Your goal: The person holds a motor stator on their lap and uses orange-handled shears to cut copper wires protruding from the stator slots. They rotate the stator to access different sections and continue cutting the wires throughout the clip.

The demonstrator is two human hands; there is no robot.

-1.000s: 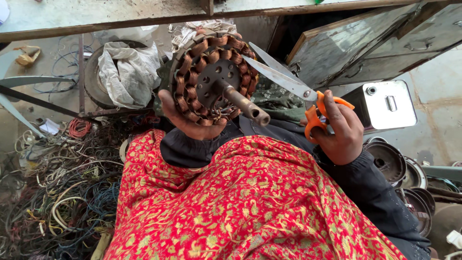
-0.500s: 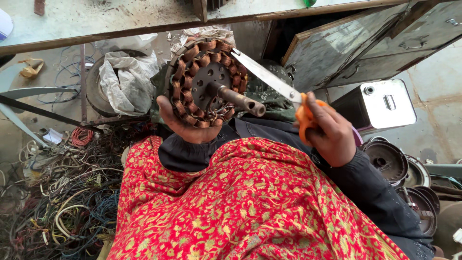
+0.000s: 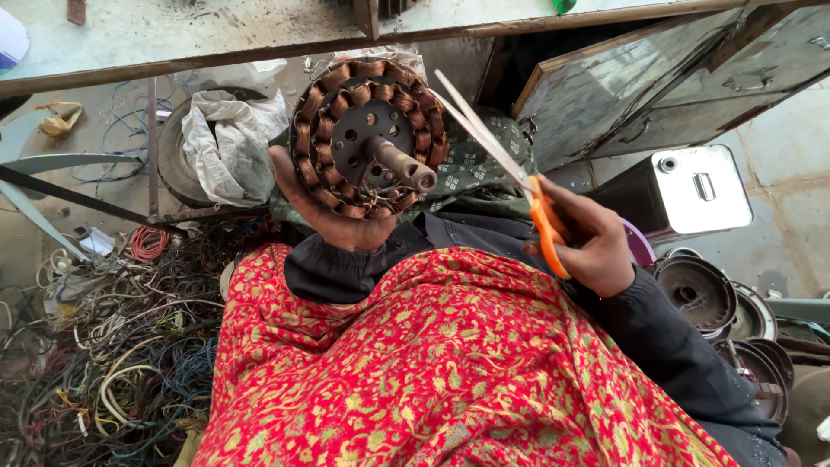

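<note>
Copper-wound stator in left hand

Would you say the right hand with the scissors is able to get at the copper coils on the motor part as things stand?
Probably yes: the right hand points the scissors at the coils, which the left hand holds up facing them; nothing lies between.

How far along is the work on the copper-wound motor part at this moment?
Early, by the look of it. Done: nothing visibly cut; the copper windings sit intact around the stator. In hand: the left hand holds the stator up, and the right hand grips orange-handled scissors, blades near its rim but apart from it. Left: all the windings.
</note>
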